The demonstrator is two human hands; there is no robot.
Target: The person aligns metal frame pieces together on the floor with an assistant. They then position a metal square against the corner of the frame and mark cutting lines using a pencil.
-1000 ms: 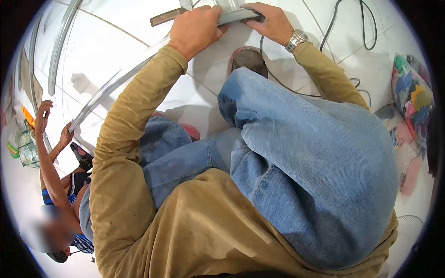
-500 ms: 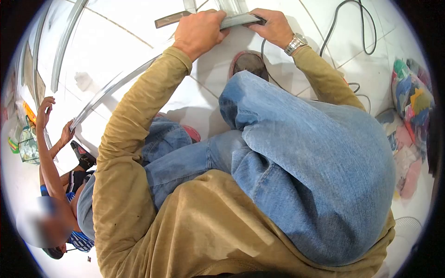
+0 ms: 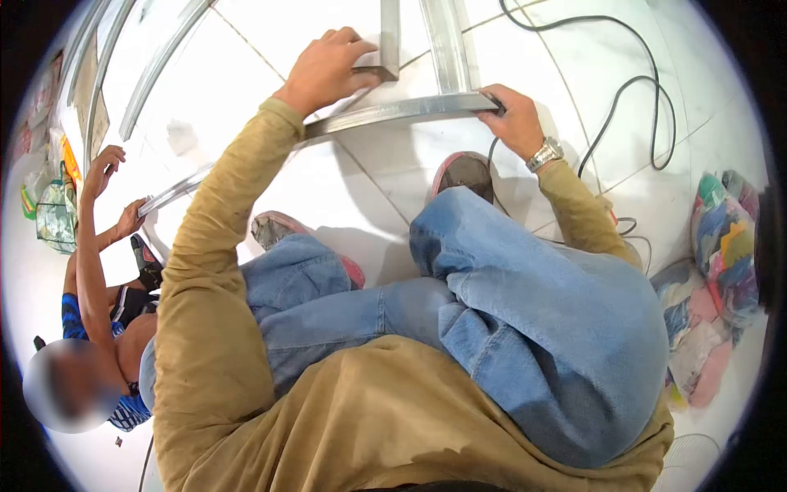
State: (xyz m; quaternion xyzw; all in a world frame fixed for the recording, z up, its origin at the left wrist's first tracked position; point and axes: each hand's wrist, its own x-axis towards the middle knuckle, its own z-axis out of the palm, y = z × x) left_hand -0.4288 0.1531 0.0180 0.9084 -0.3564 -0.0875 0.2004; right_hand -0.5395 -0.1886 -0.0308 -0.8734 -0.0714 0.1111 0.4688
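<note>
A long metal channel [image 3: 402,111] runs left across the floor, beneath my left forearm. My right hand [image 3: 515,125], with a wristwatch, grips its right end, thumb and fingers closed round the tip. Another metal channel [image 3: 445,45] meets it from above, near that end. My left hand [image 3: 326,70] is off the long channel and pinches the short leg of an L-shaped metal square [image 3: 390,37] just above it. The square's long leg points away from me.
At the left, a co-worker's hand [image 3: 129,220] holds the channel's far end. More metal strips [image 3: 164,66] lie upper left. A black cable [image 3: 656,107] loops at the upper right, and a bag of colourful cloth [image 3: 728,246] sits at the right edge.
My left hand has let go of the long channel and taken hold of the metal square, which has turned and shifted right. My right hand remains at the channel's end.
</note>
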